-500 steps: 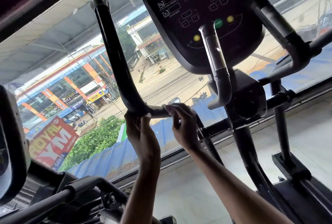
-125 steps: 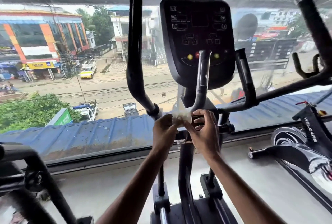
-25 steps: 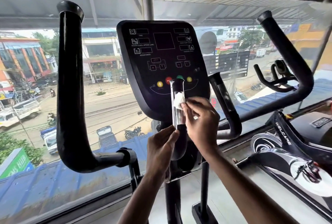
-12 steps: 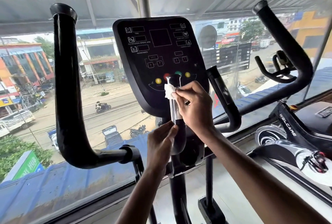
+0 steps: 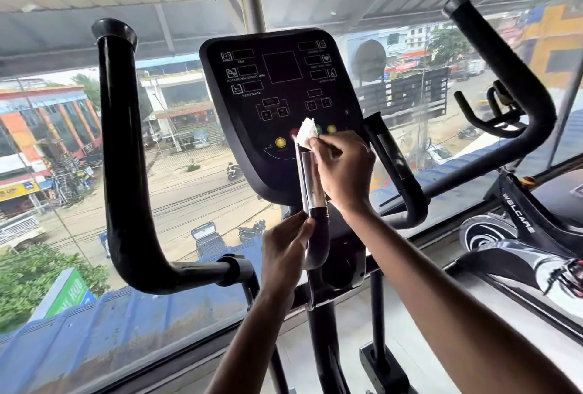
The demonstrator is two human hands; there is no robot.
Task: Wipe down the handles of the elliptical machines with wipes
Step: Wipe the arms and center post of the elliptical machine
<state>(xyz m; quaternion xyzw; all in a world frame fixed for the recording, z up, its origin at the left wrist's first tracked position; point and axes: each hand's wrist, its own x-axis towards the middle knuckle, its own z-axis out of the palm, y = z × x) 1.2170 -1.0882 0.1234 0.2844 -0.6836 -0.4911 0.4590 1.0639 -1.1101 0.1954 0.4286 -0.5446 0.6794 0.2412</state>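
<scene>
A person's right hand (image 5: 344,169) pinches a crumpled white wipe (image 5: 306,134) between thumb and fingertips and holds it against the top end of the elliptical machine's left inner handle (image 5: 312,179), a short upright grip with a silver sensor strip. The wipe sits just in front of the row of coloured buttons on the black console (image 5: 277,84). Lower down, the left hand (image 5: 284,248) grips the same handle at its black lower section, thumb laid against the bar just below the silver strip. Both bare forearms reach up from the near edge of the scene.

To the left, the machine's long black moving handle (image 5: 126,157) rises upright from a bend near its base. Its counterpart (image 5: 511,78) slants up at the far right. The right inner handle (image 5: 394,169) stands just right of the console, well apart from both hands. A black and white exercise bike (image 5: 517,213) marked "WELCARE" stands at the right. Beyond the wide window (image 5: 189,179) lie a street with vehicles and shopfronts, and a blue corrugated roof (image 5: 126,330) directly below the glass.
</scene>
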